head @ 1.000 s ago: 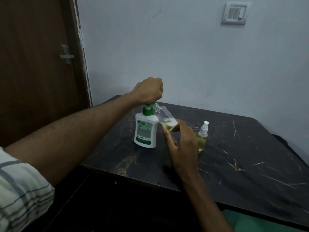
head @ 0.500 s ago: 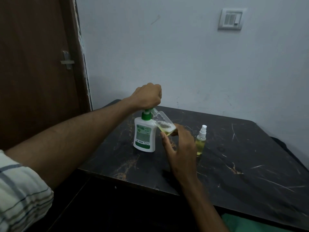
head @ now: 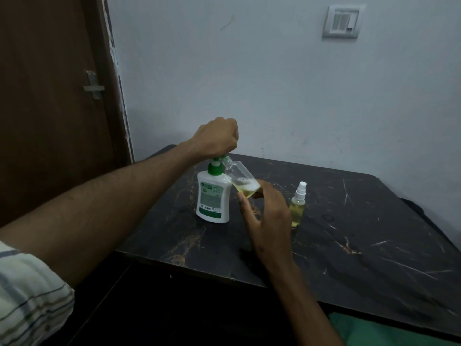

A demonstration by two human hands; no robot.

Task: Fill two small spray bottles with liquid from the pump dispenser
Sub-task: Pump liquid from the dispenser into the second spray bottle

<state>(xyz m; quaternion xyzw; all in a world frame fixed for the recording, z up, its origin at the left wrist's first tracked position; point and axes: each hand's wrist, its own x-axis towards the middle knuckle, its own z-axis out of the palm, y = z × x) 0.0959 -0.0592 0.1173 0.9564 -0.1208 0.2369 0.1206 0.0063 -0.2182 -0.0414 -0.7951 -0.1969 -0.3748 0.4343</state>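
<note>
A white pump dispenser (head: 212,198) with a green collar stands on the dark marble table (head: 349,245). My left hand (head: 216,139) is closed in a fist on top of its pump head, which is mostly hidden. My right hand (head: 264,218) holds a small clear bottle (head: 239,178) by its base, tilted with its open neck up against the pump spout. Yellow-green liquid with foam lies in its lower end. A second small spray bottle (head: 297,206) with a white spray cap stands upright to the right, filled with yellow-green liquid.
A grey wall rises right behind the table, with a switch plate (head: 341,20) high on it. A brown door (head: 50,96) with a metal handle is at the left. Green fabric (head: 389,330) shows below the table's near edge.
The view has shifted slightly. My left fist stays on the pump head and my right hand keeps the tilted bottle at the spout; the liquid level looks about the same.
</note>
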